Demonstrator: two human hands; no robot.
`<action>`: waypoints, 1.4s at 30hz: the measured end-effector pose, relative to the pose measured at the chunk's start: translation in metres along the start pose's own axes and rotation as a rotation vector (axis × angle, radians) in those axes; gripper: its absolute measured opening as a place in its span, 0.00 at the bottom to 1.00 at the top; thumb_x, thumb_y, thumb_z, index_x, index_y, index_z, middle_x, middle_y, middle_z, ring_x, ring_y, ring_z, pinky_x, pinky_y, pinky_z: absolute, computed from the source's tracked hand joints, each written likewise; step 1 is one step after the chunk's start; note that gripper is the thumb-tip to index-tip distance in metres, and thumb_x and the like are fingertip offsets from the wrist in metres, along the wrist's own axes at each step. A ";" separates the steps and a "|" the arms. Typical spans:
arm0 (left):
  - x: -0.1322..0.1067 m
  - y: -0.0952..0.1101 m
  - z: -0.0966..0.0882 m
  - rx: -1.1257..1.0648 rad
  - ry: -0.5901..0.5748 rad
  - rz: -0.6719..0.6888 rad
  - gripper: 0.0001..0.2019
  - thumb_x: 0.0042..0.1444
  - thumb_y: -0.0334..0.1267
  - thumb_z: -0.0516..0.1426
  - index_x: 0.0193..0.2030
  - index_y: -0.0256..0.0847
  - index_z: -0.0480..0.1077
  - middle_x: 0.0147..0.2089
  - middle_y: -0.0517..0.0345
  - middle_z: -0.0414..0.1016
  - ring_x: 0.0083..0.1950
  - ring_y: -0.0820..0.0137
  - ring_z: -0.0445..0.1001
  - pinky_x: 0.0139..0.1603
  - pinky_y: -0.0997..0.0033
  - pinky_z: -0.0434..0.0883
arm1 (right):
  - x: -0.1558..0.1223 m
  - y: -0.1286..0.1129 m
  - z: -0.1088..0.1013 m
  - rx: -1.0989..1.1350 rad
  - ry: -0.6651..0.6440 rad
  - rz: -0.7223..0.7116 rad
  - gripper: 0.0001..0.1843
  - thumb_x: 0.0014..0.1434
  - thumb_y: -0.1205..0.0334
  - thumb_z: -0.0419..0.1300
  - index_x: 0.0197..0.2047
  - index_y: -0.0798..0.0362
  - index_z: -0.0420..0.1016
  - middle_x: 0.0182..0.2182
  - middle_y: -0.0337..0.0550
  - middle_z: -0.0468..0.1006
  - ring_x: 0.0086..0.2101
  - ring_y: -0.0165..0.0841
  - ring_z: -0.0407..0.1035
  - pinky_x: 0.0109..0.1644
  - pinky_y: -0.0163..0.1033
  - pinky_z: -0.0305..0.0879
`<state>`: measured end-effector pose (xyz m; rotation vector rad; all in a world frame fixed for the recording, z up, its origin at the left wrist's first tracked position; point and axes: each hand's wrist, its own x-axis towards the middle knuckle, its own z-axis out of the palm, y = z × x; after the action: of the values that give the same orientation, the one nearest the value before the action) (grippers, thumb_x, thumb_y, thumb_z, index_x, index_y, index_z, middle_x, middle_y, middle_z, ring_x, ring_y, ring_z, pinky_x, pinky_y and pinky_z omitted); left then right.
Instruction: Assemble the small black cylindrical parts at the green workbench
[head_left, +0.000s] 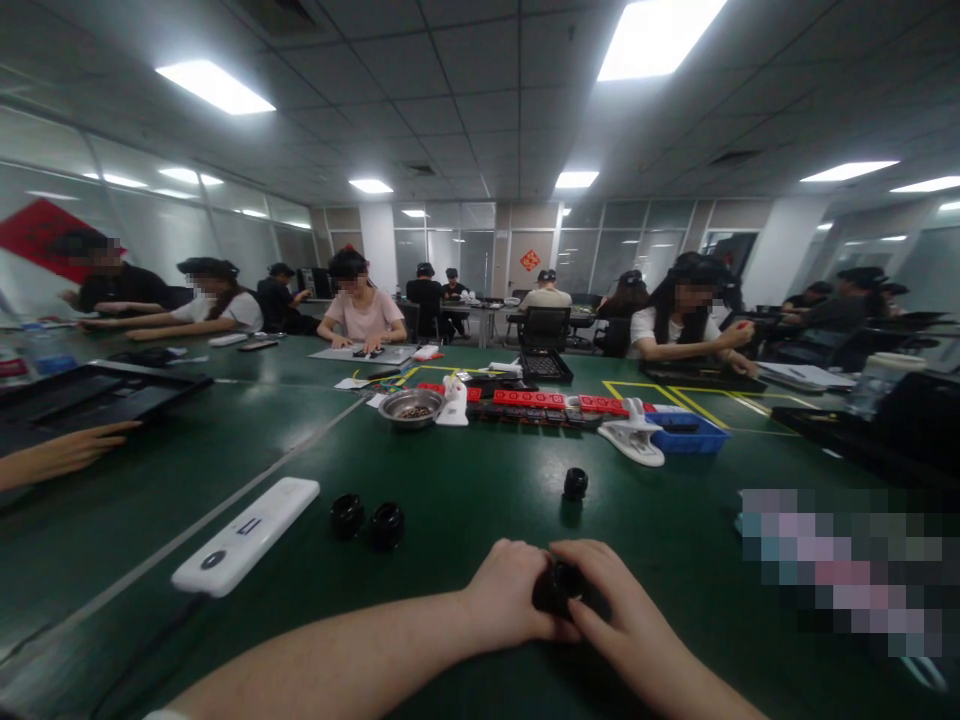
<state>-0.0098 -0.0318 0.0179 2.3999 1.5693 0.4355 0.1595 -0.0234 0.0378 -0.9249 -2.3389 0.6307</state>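
Note:
Low at the centre of the head view, my left hand (514,592) and my right hand (604,597) meet around a small black cylindrical part (559,588). Both hands are closed on it, and they cover much of its shape. A similar black ring-shaped part (576,484) stands alone on the green table just beyond my hands. To the left of them, two more such parts, one black piece (347,516) and another black piece (388,525), sit side by side.
A white power strip (247,535) lies at left with its cable. Farther back are a metal bowl (411,408) of small pieces, red bins (529,400), a white clamp (636,435) and a blue tray (686,432). A co-worker's hand (71,452) reaches in at left.

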 end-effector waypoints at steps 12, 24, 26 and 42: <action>0.000 -0.001 0.002 0.011 0.005 0.027 0.22 0.42 0.58 0.57 0.34 0.40 0.68 0.33 0.58 0.72 0.36 0.63 0.70 0.38 0.68 0.63 | -0.001 0.000 0.004 0.015 0.026 0.070 0.12 0.49 0.65 0.55 0.39 0.52 0.68 0.37 0.45 0.73 0.39 0.38 0.67 0.45 0.43 0.64; 0.000 0.000 0.000 -0.016 0.016 0.019 0.23 0.39 0.59 0.59 0.32 0.41 0.68 0.32 0.59 0.72 0.35 0.64 0.70 0.37 0.69 0.63 | -0.001 0.005 0.005 -0.072 0.101 0.156 0.11 0.50 0.60 0.56 0.38 0.54 0.67 0.34 0.46 0.72 0.37 0.39 0.66 0.43 0.46 0.64; 0.000 0.000 0.001 -0.009 0.020 0.025 0.23 0.41 0.60 0.58 0.33 0.40 0.68 0.32 0.59 0.72 0.35 0.64 0.70 0.37 0.68 0.63 | -0.001 0.002 0.003 -0.051 0.038 0.091 0.09 0.52 0.63 0.55 0.38 0.53 0.69 0.35 0.45 0.73 0.38 0.38 0.66 0.44 0.44 0.64; 0.000 0.001 0.001 -0.041 -0.001 0.005 0.19 0.43 0.52 0.58 0.37 0.41 0.67 0.35 0.59 0.72 0.38 0.64 0.70 0.41 0.67 0.64 | -0.003 -0.004 0.006 0.018 0.014 -0.002 0.17 0.45 0.72 0.54 0.42 0.53 0.67 0.40 0.46 0.71 0.43 0.38 0.65 0.49 0.45 0.61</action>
<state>-0.0086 -0.0325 0.0177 2.3741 1.5389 0.4624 0.1552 -0.0294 0.0352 -0.9156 -2.3183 0.6413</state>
